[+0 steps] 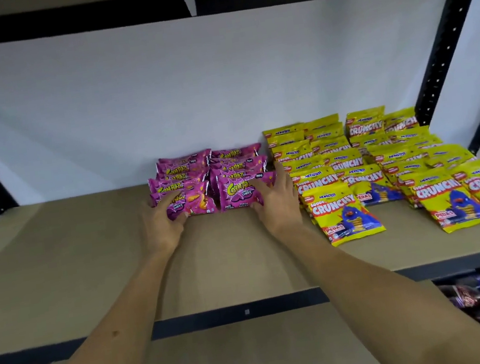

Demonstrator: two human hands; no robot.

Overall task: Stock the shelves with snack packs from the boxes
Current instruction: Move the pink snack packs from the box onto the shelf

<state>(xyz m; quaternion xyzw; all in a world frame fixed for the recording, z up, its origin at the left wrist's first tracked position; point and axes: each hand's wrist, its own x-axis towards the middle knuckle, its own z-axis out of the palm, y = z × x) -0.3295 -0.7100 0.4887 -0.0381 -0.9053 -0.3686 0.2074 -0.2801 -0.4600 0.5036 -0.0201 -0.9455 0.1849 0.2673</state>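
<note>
The left hand (161,223) grips the front-left purple pack (197,201), fingers curled over its left edge. The right hand (279,204) holds the front-right purple pack (238,192), thumb under its lower edge, fingers up along its right side. Both forearms reach forward, converging over the shelf (90,264). The purple packs stand in two rows mid-shelf, yellow packs (391,166) just to their right.

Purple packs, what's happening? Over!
Left hand grips front-left purple pack. Right hand holds the front-right one. Yellow packs crowd right side.
</note>
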